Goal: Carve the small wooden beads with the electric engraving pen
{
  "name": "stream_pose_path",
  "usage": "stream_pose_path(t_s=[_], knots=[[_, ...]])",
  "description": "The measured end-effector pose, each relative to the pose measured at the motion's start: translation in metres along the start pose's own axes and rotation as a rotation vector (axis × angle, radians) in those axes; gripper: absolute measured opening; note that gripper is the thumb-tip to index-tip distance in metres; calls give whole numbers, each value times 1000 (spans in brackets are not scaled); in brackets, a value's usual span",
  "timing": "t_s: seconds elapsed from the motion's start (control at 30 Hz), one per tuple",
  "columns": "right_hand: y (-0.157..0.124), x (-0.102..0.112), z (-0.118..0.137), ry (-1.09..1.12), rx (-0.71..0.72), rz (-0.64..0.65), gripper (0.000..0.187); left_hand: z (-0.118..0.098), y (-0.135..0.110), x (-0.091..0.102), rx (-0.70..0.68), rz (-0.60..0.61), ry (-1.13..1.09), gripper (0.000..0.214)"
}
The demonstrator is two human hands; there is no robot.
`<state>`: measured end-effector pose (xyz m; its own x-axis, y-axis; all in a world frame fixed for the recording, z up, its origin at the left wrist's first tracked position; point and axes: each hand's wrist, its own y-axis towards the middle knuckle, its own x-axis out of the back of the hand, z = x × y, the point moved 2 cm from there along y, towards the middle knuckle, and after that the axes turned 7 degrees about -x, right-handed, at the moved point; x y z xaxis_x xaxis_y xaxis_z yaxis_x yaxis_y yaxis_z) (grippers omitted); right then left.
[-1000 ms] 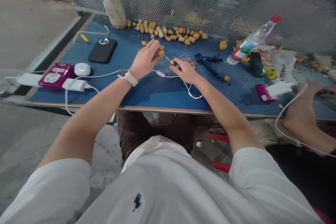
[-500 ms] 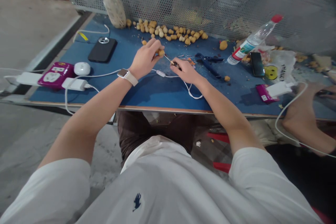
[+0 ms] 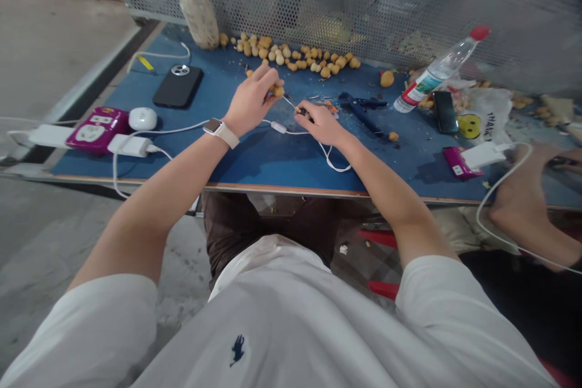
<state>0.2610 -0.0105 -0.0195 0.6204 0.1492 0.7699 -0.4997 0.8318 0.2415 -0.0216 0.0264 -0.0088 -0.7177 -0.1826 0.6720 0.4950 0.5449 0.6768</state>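
My left hand (image 3: 255,97), with a watch at the wrist, is closed on a small tan gourd (image 3: 277,91) that pokes out past the fingertips. My right hand (image 3: 321,121) is closed round the dark handle of a thin tool with a slim metal shaft (image 3: 289,102). That shaft points left, its tip at the gourd; whether it is inside cannot be made out. Behind the hands, several more small gourds (image 3: 313,60) lie in a row along the mesh. Dark blue pliers (image 3: 361,114) rest just right of my right hand.
On the blue tabletop (image 3: 273,170) a white cable with an inline switch (image 3: 278,127) runs beneath my hands. Left are a black phone (image 3: 178,86) and a purple power bank (image 3: 97,127). Right are a tilted bottle (image 3: 436,76), a second phone (image 3: 445,111) and another person's arm (image 3: 522,194).
The tool's shaft has shifted slightly at the gourd. Both hands stay in nearly the same place, with the same holds.
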Motion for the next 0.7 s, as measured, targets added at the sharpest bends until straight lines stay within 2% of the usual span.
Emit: stream_pose_path(t_s=[0.13,0.3,0.37,0.5,0.7], knots=[[1,-1,-2,-2,-10,-3,68,1,0,0,-15,-14,16,24],[2,-2,-7,-16,-10,-11,59,-1,0,1,17,22,7,38],[2,-2,-7,-13,-10,-11,56,-3,0,1,35,40,14,34],[2,-1,-7,7,-20,-20,62,-6,1,2,37,25,-7,11],[2,-1,-5,-6,-25,-11,69,-2,0,1,11,30,-5,13]])
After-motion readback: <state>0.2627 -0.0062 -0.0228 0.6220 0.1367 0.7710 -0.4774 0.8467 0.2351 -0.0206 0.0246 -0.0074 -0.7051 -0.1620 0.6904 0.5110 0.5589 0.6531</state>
